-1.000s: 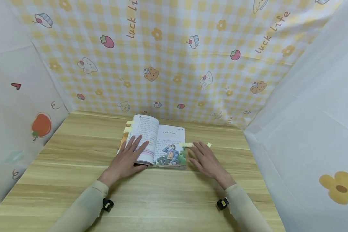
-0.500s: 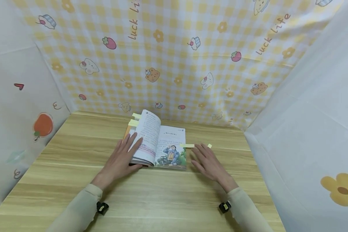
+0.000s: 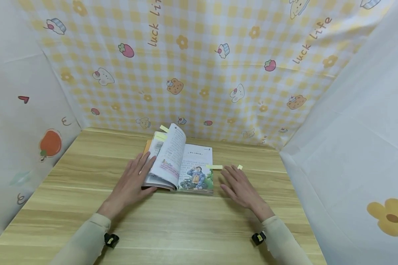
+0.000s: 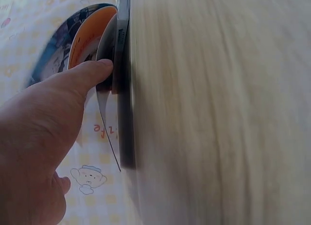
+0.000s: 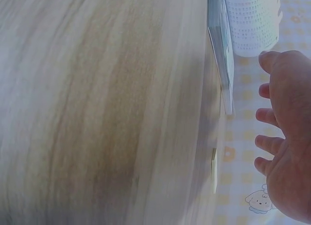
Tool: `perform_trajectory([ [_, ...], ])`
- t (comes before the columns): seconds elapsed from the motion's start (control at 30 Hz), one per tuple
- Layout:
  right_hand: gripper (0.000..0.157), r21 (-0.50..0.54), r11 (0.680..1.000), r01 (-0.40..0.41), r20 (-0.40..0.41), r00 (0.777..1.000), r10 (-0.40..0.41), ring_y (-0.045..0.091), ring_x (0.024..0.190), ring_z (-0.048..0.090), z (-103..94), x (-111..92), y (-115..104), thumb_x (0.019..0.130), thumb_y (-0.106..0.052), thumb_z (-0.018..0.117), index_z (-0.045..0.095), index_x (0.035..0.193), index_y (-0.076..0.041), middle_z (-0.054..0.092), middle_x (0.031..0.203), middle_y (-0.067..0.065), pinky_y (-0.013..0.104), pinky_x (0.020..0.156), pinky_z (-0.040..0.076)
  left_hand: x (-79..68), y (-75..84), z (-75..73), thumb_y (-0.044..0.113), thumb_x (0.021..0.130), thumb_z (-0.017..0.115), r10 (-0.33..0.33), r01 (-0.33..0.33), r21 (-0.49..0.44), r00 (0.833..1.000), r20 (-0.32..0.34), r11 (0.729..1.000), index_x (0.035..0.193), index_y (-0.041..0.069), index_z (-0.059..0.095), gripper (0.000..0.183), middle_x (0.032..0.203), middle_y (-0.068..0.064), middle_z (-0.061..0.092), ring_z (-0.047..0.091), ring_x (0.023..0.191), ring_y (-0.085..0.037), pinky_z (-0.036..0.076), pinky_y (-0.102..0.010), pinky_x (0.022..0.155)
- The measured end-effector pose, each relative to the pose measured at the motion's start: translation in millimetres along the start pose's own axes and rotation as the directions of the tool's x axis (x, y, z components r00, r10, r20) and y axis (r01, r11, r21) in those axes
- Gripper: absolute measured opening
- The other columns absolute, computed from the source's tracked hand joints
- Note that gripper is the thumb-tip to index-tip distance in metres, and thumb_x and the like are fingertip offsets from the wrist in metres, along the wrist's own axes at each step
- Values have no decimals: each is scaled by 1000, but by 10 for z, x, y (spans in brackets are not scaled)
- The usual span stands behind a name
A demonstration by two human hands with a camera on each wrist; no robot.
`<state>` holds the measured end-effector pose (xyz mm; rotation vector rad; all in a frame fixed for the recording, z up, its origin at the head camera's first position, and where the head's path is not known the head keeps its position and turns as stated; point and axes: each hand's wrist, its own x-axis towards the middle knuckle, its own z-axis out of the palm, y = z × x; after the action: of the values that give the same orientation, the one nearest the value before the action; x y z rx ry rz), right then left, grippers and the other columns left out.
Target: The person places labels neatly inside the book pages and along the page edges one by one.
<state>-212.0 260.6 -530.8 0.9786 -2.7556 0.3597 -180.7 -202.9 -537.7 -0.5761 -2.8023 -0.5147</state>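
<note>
An open book (image 3: 196, 156) lies on the wooden table, its right page showing text and a drawing of a seated figure. Several left pages (image 3: 170, 154) lift and curve, with pale yellow sticky tabs (image 3: 161, 136) at their outer edge. My left hand (image 3: 127, 184) rests at the book's left side, fingers extended along it. In the left wrist view, the thumb (image 4: 95, 69) lies against the curved pages. To the right of the book, my right hand (image 3: 241, 189) has loosely bent fingers and holds nothing. A pale yellow sticky strip (image 3: 215, 167) sticks out from the right page toward its fingertips.
A small yellow sticky piece (image 3: 240, 167) is just beyond the right fingers. Behind the table (image 3: 185, 228) hangs a yellow checked cloth (image 3: 199, 73). White printed cloths stand at the left (image 3: 16, 147) and right (image 3: 351, 147).
My left hand has slid left and toward me, off the raised page. Left pages have risen and fanned toward the spine, with their tabs. The right hand has barely moved.
</note>
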Motion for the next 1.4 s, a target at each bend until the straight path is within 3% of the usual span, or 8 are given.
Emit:
perform_trajectory([
  [0.5, 60, 19, 1000, -12, -27, 1000, 13, 54, 163, 45, -57, -38, -5, 111, -30, 69, 57, 164, -2, 52, 172, 27, 71, 134, 34, -102, -130, -39, 46, 89, 96, -23, 22, -13, 995, -99, 1000, 180, 15, 29, 118, 184, -23, 33, 28, 171, -52, 28, -77, 133],
  [0.8, 61, 28, 999, -27, -19, 999, 28, 53, 164, 43, -116, -46, 11, 112, -32, 68, 55, 165, -5, 51, 174, 26, 73, 134, 34, -106, -153, -62, 48, 91, 94, -56, 49, -64, 992, -112, 997, 181, 19, 28, 115, 186, -19, 32, 27, 172, -51, 23, -75, 137],
  [1.13, 59, 34, 999, -36, -40, 999, 37, 53, 163, 45, -152, -94, 12, 111, -30, 69, 57, 163, -3, 51, 173, 25, 69, 136, 33, -32, -104, -80, 40, 82, 101, -4, -17, -86, 970, -242, 996, 178, 10, 34, 122, 182, -22, 39, 38, 167, -50, 28, -69, 138],
  [1.4, 60, 24, 999, -41, -55, 998, 42, 51, 165, 44, -148, -150, 36, 111, -30, 70, 58, 163, -4, 52, 173, 25, 68, 136, 33, 74, -12, -75, 33, 72, 108, -4, -55, -183, 951, -308, 982, 176, 0, 34, 132, 182, -24, 37, 36, 168, -50, 30, -68, 137],
])
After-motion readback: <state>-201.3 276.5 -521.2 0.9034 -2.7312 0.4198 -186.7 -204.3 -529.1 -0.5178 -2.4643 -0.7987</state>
